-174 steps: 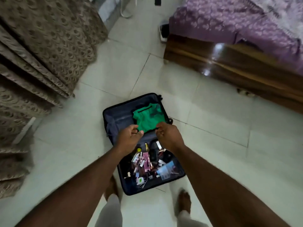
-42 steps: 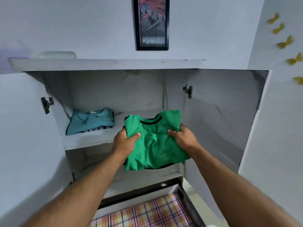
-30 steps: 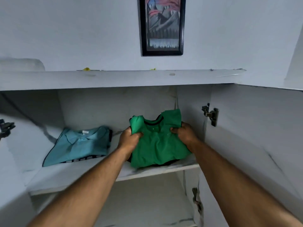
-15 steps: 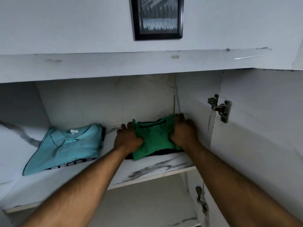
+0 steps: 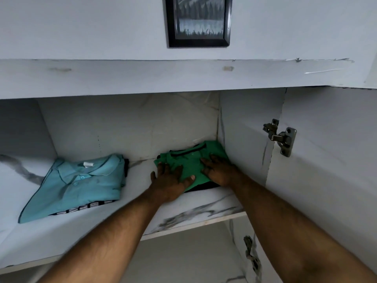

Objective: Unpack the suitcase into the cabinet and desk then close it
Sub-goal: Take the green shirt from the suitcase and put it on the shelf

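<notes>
White marbled cabinet (image 5: 244,123) stands open, a framed picture (image 5: 199,21) on the wall above. On its shelf (image 5: 193,213) lies a folded green shirt (image 5: 191,160) in the right rear corner. Both hands press flat on it, fingers straight, gripping nothing: left hand (image 5: 170,180), right hand (image 5: 219,170). A teal polo (image 5: 81,180) lies well apart to the left.

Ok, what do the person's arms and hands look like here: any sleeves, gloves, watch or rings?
Both forearms are bare as far as the frame shows: no sleeves, no gloves, no watch or bracelet at either wrist. The left hand and right hand show no clear ring, though the fingers are too blurred to be sure. Fine hair shows on both forearms.
</notes>
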